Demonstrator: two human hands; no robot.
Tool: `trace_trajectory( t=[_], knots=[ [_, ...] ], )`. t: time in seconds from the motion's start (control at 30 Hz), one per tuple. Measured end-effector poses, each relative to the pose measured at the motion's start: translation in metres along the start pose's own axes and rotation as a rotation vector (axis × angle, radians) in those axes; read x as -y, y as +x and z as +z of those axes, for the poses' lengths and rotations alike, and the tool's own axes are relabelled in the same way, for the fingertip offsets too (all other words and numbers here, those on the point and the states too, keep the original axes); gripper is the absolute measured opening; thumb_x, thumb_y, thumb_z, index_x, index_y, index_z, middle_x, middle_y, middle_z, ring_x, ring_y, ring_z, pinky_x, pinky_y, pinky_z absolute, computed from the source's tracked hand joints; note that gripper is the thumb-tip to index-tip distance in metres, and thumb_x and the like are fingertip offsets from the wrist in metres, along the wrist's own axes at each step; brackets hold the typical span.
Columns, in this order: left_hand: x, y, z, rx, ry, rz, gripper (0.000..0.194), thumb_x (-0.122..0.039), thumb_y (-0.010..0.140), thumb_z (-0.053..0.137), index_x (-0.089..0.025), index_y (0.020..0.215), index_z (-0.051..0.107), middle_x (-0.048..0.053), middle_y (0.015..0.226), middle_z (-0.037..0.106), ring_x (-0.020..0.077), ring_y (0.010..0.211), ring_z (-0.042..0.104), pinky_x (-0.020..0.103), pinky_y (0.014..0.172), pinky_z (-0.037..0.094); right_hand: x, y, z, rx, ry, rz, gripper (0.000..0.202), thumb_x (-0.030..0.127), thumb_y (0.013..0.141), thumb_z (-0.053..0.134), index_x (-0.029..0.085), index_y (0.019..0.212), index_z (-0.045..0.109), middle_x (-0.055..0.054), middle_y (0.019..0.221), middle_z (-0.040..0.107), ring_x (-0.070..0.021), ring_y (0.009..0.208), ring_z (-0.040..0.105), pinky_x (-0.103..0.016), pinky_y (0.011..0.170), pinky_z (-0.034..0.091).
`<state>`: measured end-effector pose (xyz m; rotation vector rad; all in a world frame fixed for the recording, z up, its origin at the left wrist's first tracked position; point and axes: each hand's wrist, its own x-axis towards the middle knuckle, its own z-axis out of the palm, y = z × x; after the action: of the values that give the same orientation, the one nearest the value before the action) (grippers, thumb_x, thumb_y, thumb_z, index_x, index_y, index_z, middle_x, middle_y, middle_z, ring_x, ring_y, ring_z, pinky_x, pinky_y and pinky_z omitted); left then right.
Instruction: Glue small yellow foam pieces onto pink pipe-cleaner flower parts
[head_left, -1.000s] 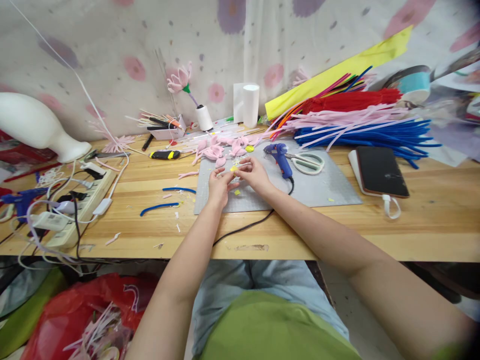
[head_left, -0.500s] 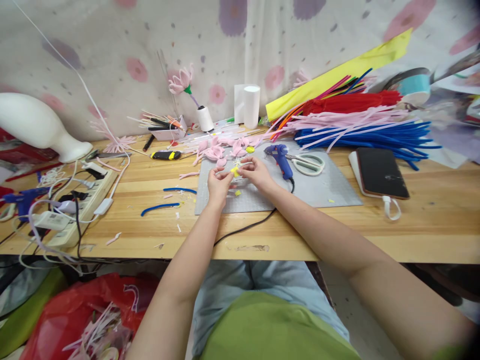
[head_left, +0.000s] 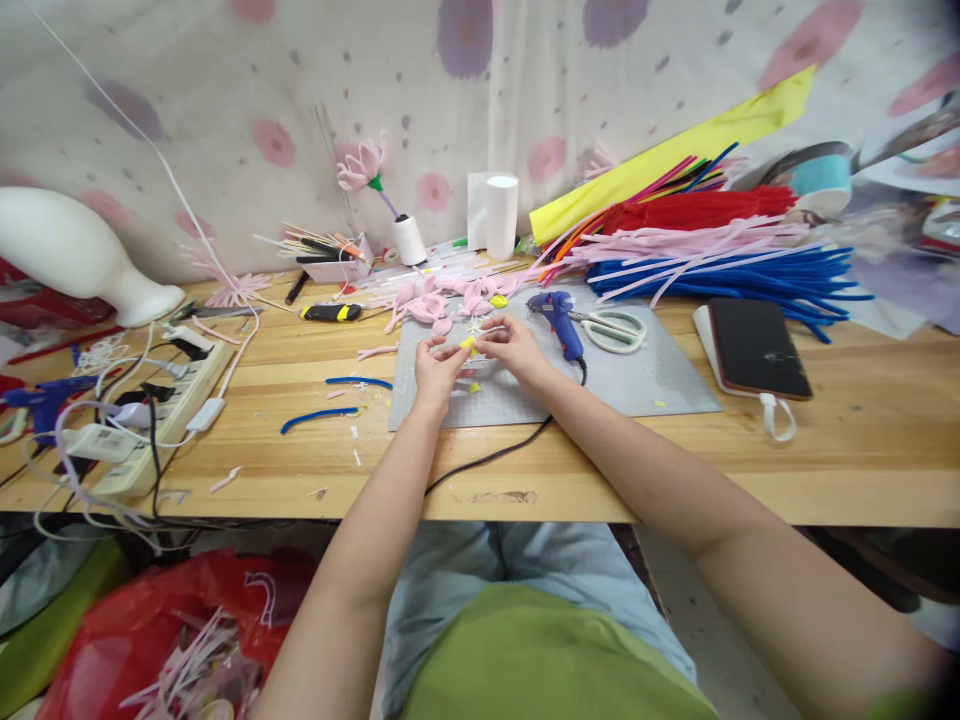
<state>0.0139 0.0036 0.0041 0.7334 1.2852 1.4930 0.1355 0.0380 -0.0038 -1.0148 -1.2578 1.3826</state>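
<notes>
Above the grey cutting mat [head_left: 637, 390], my left hand [head_left: 437, 372] and my right hand [head_left: 511, 347] meet fingertip to fingertip. Between them they pinch a small yellow piece [head_left: 468, 342], perhaps felt or paper. A little spray of thin white strands [head_left: 474, 325] shows just beyond the fingertips; whether it is joined to the yellow piece I cannot tell. Pink pipe-cleaner petals [head_left: 429, 304] lie behind my hands, beside another yellow bit [head_left: 499, 300]. To the right of my right hand rest a blue glue gun [head_left: 559, 322] and scissors [head_left: 616, 330]. A yellow scrap [head_left: 473, 387] lies below.
Bundles of blue pipe cleaners [head_left: 720, 275] and red ones [head_left: 697, 210] fill the back right. A black phone-like device [head_left: 759, 347] sits at right. Left are a utility knife [head_left: 331, 312], blue pipe-cleaner pieces [head_left: 320, 418] and a power strip [head_left: 169, 430]. A black cord [head_left: 487, 460] crosses the front.
Both hands stay pinched together in nearly the same place. The yellow piece between the fingertips is turned slightly, and the camera view has shifted a little.
</notes>
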Motion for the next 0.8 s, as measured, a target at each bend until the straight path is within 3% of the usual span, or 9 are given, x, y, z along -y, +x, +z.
trace_trajectory(
  t=[0.13,0.23,0.3,0.33,0.4,0.47,0.57,0.67,0.8],
  knots=[
    [-0.001,0.005,-0.004,-0.066,-0.042,-0.022,0.048,-0.007,0.056,0.073,-0.019,0.09,0.041,-0.004,0.069,0.06,0.0108,0.061,0.061,0.026,0.06,0.052,0.013,-0.003,-0.013,0.012,-0.037,0.019,0.036,0.028,0.054,0.074,0.02,0.078,0.049,0.004,0.065,0.057,-0.0097,0.062,0.055,-0.025,0.06,0.045],
    [0.0,0.012,-0.01,-0.102,-0.105,-0.035,0.047,-0.005,0.058,0.072,-0.019,0.089,0.04,-0.002,0.073,0.062,0.0116,0.064,0.063,0.027,0.064,0.053,0.042,-0.014,-0.045,0.229,-0.2,0.056,0.037,0.033,0.054,0.076,0.018,0.079,0.054,0.0,0.072,0.061,-0.0111,0.066,0.057,-0.026,0.063,0.045],
    [0.0,0.015,-0.013,-0.12,-0.143,-0.041,0.047,-0.004,0.059,0.071,-0.019,0.089,0.04,-0.001,0.073,0.062,0.0117,0.065,0.063,0.028,0.066,0.053,0.064,-0.021,-0.076,0.436,-0.417,0.114,0.03,0.035,0.059,0.074,0.017,0.077,0.058,-0.002,0.072,0.062,-0.0116,0.066,0.056,-0.026,0.063,0.044],
    [0.0,0.017,-0.014,-0.129,-0.16,-0.044,0.046,-0.003,0.059,0.071,-0.019,0.089,0.04,-0.001,0.073,0.061,0.0116,0.065,0.063,0.028,0.067,0.053,0.073,-0.024,-0.094,0.462,-0.524,0.137,0.028,0.037,0.062,0.072,0.017,0.077,0.059,-0.003,0.072,0.062,-0.0116,0.065,0.055,-0.026,0.063,0.043],
    [0.0,0.019,-0.015,-0.15,-0.199,-0.048,0.043,-0.002,0.061,0.069,-0.019,0.088,0.04,-0.002,0.073,0.06,0.0108,0.065,0.062,0.027,0.068,0.053,0.083,-0.026,-0.127,0.384,-0.707,0.165,0.024,0.038,0.07,0.066,0.016,0.079,0.06,-0.005,0.074,0.063,-0.0119,0.066,0.054,-0.026,0.062,0.04],
    [-0.002,0.02,-0.014,-0.172,-0.25,-0.046,0.041,0.0,0.062,0.067,-0.019,0.086,0.039,-0.003,0.072,0.059,0.0094,0.064,0.062,0.027,0.071,0.053,0.081,-0.023,-0.154,0.172,-0.912,0.187,0.019,0.032,0.076,0.059,0.014,0.082,0.06,-0.009,0.079,0.065,-0.0123,0.066,0.054,-0.027,0.062,0.038],
    [-0.005,0.02,-0.014,-0.189,-0.321,-0.032,0.038,0.001,0.065,0.064,-0.019,0.083,0.037,-0.005,0.069,0.057,0.007,0.061,0.061,0.026,0.075,0.053,0.066,-0.015,-0.173,-0.031,-1.36,0.237,0.022,0.022,0.074,0.059,0.012,0.094,0.064,-0.014,0.094,0.067,-0.0172,0.077,0.057,-0.03,0.068,0.037],
    [-0.006,0.022,-0.016,-0.189,-0.365,-0.024,0.036,0.003,0.067,0.062,-0.019,0.08,0.037,-0.005,0.066,0.056,0.0063,0.06,0.06,0.025,0.075,0.053,0.052,-0.009,-0.171,0.028,-1.623,0.236,0.031,0.019,0.074,0.057,0.013,0.104,0.064,-0.018,0.108,0.064,-0.0231,0.09,0.058,-0.03,0.069,0.036],
    [-0.004,0.026,-0.02,-0.192,-0.407,-0.025,0.035,0.005,0.068,0.06,-0.019,0.078,0.036,-0.004,0.065,0.057,0.0069,0.06,0.062,0.025,0.074,0.053,0.048,-0.005,-0.167,0.092,-1.726,0.236,0.026,0.026,0.079,0.053,0.012,0.098,0.065,-0.02,0.107,0.063,-0.0268,0.093,0.058,-0.032,0.067,0.035]
  ],
)
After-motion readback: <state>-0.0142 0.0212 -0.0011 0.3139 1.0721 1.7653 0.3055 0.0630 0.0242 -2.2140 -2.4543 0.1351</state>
